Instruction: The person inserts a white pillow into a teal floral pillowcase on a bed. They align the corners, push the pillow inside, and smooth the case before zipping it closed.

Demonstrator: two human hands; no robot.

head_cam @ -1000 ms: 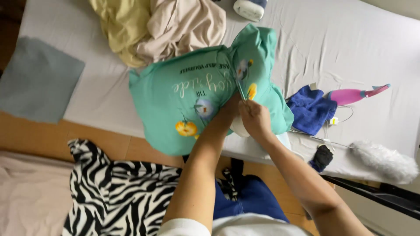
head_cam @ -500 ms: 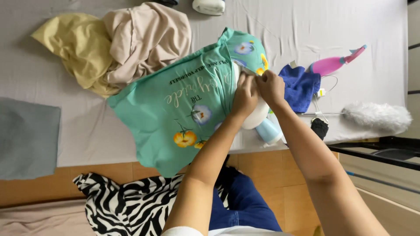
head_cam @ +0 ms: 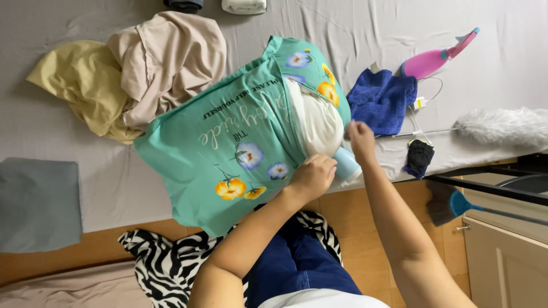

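Left hand [head_cam: 313, 177] curls shut, gripping the green pillowcase [head_cam: 228, 148] at its open edge on the bed [head_cam: 103, 182]. Right hand [head_cam: 361, 140], fingers pinched together, sits just beside the white pillow [head_cam: 313, 122] poking out.

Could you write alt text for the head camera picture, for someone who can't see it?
Seen from above, a left hand grips a teal flowered pillowcase with a white pillow showing at its open end, while the right hand touches that end. Around it on the grey-sheeted bed lie crumpled clothes and a blue cloth.
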